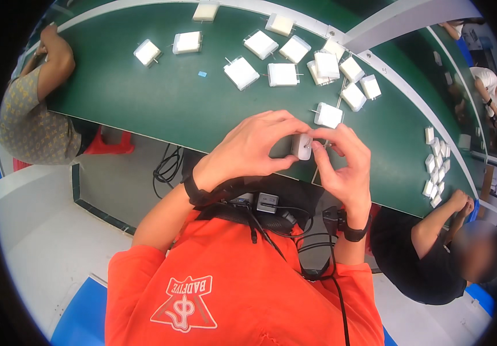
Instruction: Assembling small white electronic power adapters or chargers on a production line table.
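Observation:
A small white block [301, 147], with its narrow end face up and thin metal leads on it, is held just over the near edge of the green table. My left hand [245, 144] grips its left side between thumb and fingers. From the other side my right hand [347, 164] closes in a pinch at the leads and right edge; the fingertips partly cover what they touch. Just beyond my hands lies a similar white block [328, 115]. More white blocks [283, 75], several with thin leads sticking out, lie scattered farther across the table.
The green table [127, 86] has a pale raised rail [395, 81] along its far side. A small blue scrap [202, 74] lies on it. One person [38, 109] sits at the left, another [433, 254] at the right near a cluster of white blocks [436, 164]. Black cables [167, 167] hang below.

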Motion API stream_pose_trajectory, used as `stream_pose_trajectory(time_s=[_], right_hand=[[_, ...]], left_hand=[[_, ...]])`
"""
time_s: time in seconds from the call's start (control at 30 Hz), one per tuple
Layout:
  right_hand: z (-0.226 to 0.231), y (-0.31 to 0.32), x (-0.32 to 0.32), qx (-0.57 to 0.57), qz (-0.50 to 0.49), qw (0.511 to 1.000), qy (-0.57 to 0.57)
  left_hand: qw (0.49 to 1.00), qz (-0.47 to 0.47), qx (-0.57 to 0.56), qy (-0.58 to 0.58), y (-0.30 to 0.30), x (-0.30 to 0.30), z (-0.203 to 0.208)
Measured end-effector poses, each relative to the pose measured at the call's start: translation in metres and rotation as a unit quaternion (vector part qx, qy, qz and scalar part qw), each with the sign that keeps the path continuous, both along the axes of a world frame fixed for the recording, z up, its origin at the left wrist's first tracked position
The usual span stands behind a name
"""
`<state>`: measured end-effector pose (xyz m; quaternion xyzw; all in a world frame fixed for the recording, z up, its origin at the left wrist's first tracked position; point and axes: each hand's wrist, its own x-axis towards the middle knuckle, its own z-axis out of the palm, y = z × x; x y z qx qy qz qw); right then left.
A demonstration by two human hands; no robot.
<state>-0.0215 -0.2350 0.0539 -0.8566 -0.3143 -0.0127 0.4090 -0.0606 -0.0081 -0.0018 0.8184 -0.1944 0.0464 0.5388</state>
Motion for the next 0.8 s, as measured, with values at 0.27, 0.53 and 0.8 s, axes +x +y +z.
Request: stream_pose_trajectory(time_s=[0.27, 0.53, 0.8], right_hand=[[0.0018, 0.0028, -0.0002, -0.005, -0.032, 0.999, 0.032], [0.0048, 0.0029, 0.0007, 0.009, -0.013, 0.996, 0.087], [0.0061, 0.0082, -0.0064, 0.017, -0.085, 0.994, 0.066]], left_hand=[[1.000, 0.001, -0.001, -0.007, -0.0004, -0.0005, 0.0019], [1.000, 0.004, -0.004, -0.001, -0.0005, -0.0012, -0.0003], [1.000, -0.002, 0.008, -0.002, 0.0004, -0.0010, 0.0011]])
